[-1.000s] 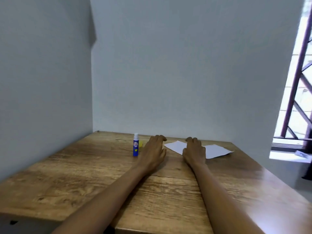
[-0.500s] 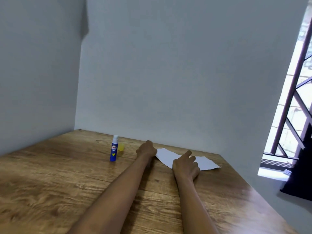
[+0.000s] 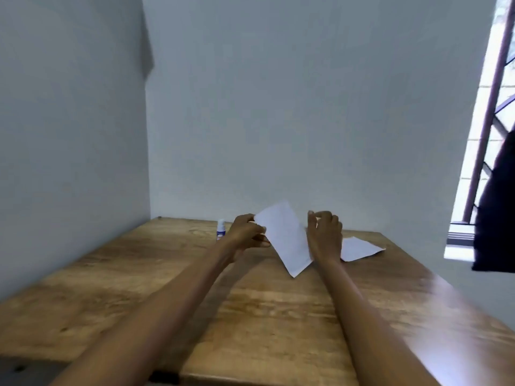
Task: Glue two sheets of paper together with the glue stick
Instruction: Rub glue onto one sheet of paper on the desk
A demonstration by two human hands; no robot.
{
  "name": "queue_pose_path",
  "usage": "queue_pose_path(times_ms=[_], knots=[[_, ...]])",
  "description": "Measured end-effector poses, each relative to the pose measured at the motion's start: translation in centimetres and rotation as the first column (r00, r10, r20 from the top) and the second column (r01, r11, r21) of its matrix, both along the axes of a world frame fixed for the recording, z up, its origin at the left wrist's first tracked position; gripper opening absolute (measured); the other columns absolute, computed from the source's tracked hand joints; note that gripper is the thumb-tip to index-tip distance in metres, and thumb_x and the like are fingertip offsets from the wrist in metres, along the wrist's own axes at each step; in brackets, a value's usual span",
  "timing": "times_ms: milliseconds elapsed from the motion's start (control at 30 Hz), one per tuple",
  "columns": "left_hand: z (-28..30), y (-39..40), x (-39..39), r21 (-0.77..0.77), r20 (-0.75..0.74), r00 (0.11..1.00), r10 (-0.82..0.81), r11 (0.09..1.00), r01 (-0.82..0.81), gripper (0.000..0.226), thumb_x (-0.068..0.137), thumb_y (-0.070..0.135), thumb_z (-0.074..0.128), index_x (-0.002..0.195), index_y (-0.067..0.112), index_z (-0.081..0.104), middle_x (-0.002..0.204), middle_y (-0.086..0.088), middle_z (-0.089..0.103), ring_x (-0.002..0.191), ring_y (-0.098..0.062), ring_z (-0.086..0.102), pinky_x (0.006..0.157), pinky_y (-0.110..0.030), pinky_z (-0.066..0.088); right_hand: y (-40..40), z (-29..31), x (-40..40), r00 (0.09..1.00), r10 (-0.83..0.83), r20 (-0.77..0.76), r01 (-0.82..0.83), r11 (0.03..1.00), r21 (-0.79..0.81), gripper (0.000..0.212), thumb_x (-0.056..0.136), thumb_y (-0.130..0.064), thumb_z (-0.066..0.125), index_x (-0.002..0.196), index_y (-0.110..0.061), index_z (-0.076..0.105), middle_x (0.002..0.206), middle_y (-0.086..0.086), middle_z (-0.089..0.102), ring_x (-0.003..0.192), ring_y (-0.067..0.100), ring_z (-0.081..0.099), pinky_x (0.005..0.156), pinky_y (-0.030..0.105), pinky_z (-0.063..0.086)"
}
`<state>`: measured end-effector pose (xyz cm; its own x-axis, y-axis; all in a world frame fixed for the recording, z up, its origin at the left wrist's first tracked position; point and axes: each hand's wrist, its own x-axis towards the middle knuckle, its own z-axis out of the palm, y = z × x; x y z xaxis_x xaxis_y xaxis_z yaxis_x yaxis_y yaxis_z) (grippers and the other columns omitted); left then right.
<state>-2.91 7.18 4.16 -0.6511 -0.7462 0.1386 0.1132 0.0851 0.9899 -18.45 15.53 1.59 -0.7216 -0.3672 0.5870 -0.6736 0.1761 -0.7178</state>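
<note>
One sheet [image 3: 287,240] is now lifted off the surface [image 3: 250,316], tilted, pinched at its upper left edge by the left hand [image 3: 245,235]; a second ago both hands lay flat. Right hand [image 3: 324,235] half curled at the sheet's right edge, contact unclear. Second sheet [image 3: 359,247] lies flat behind it, glue stick [image 3: 221,229] upright and untouched at far left, so no glue applied yet

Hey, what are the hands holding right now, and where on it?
One sheet of paper, lifted: left hand pinches its left edge, right hand its right edge.
</note>
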Motion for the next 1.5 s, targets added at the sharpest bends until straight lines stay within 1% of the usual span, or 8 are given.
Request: queue_pose_path(times_ms=[100, 300, 467, 600, 833, 1167, 1333, 1500], knots=[[0.0, 0.1, 4.6, 0.065, 0.021, 0.996, -0.089, 0.994, 0.087, 0.016, 0.088, -0.01, 0.043, 0.099, -0.001, 0.049, 0.084, -0.013, 0.057, 0.064, -0.022, 0.06, 0.067, -0.034, 0.06, -0.5, 0.6, 3.6, 0.898, 0.388, 0.208, -0.395, 0.919, -0.007, 0.041, 0.095, -0.046, 0.043, 0.125, -0.018, 0.045, 0.117, 0.003, 0.056, 0.097, 0.017, 0.055, 0.075, 0.031, 0.041], [-1.5, -2.0, 12.9, 0.093, 0.188, 0.958, -0.219, 0.975, 0.204, 0.019, 0.089, -0.005, 0.048, 0.107, 0.001, 0.049, 0.096, -0.02, 0.06, 0.069, -0.024, 0.066, 0.065, -0.034, 0.061, -0.9, -0.5, 9.0, 0.781, 0.565, 0.267, -0.624, 0.732, 0.276, 0.028, 0.091, -0.025, 0.056, 0.117, -0.024, 0.045, 0.105, 0.005, 0.061, 0.084, 0.011, 0.06, 0.062, 0.026, 0.044], [-2.7, -3.7, 16.0, -0.142, 0.348, 0.937, -0.011, 0.988, 0.064, 0.01, 0.09, 0.006, 0.056, 0.099, 0.007, 0.052, 0.087, -0.01, 0.06, 0.054, -0.015, 0.061, 0.047, -0.022, 0.05, -1.9, -1.3, 11.3, 0.813, 0.528, 0.246, -0.582, 0.727, 0.363, 0.029, 0.088, -0.023, 0.058, 0.116, -0.019, 0.049, 0.119, 0.005, 0.06, 0.102, 0.022, 0.059, 0.082, 0.035, 0.047], [-2.7, -3.5, 15.0, -0.335, 0.481, 0.86, 0.173, 0.942, -0.002, 0.009, 0.086, 0.006, 0.059, 0.083, 0.013, 0.053, 0.07, -0.003, 0.061, 0.052, -0.012, 0.05, 0.041, -0.018, 0.037, -3.2, -2.0, 11.2, 0.875, 0.466, 0.131, -0.472, 0.758, 0.45, 0.034, 0.088, -0.031, 0.058, 0.117, -0.021, 0.045, 0.119, 0.003, 0.058, 0.091, 0.014, 0.053, 0.062, 0.024, 0.037], [-2.0, -5.0, 13.5, -0.354, 0.599, 0.765, 0.235, 0.935, -0.01, 0.018, 0.075, 0.004, 0.062, 0.076, 0.014, 0.046, 0.057, -0.002, 0.063, 0.043, -0.017, 0.047, 0.046, -0.018, 0.032, -6.6, -1.2, 10.1, 0.913, 0.389, 0.121, -0.404, 0.822, 0.402, 0.052, 0.084, -0.031, 0.063, 0.129, -0.01, 0.047, 0.127, 0.008, 0.052, 0.112, 0.021, 0.053, 0.085, 0.032, 0.042], [-2.6, -6.3, 13.0, -0.379, 0.652, 0.711, 0.264, 0.925, 0.004, 0.009, 0.083, 0.011, 0.057, 0.078, 0.012, 0.05, 0.058, 0.001, 0.059, 0.035, -0.009, 0.042, 0.041, -0.016, 0.029, -8.7, -1.0, 11.0, 0.849, 0.526, 0.056, -0.524, 0.822, 0.22, 0.01, 0.084, -0.022, 0.065, 0.083, -0.013, 0.06, 0.08, -0.001, 0.059, 0.077, 0.016, 0.054, 0.071, 0.033, 0.038], [-4.0, -7.2, 14.0, -0.577, 0.375, 0.817, 0.439, 0.8, -0.165, 0.013, 0.086, 0.01, 0.051, 0.096, 0.013, 0.058, 0.082, -0.005, 0.064, 0.065, -0.019, 0.056, 0.055, -0.023, 0.038, -8.0, -0.2, 11.3, 0.765, 0.616, 0.187, -0.615, 0.785, -0.074, 0.015, 0.095, -0.017, 0.049, 0.088, -0.005, 0.054, 0.081, 0.004, 0.052, 0.075, 0.016, 0.047, 0.069, 0.03, 0.037], [-4.2, -6.7, 15.8, -0.793, 0.354, 0.847, 0.397, 0.608, 0.047, 0.016, 0.087, 0.027, 0.056, 0.096, 0.023, 0.068, 0.11, -0.002, 0.057, 0.107, -0.019, 0.051, 0.088, -0.032, 0.041, -8.1, -0.8, 12.1, 0.732, 0.637, 0.24, -0.653, 0.757, -0.019, 0.024, 0.095, -0.033, 0.052, 0.115, -0.025, 0.04, 0.082, 0.002, 0.055, 0.069, 0.014, 0.053, 0.062, 0.028, 0.043]])
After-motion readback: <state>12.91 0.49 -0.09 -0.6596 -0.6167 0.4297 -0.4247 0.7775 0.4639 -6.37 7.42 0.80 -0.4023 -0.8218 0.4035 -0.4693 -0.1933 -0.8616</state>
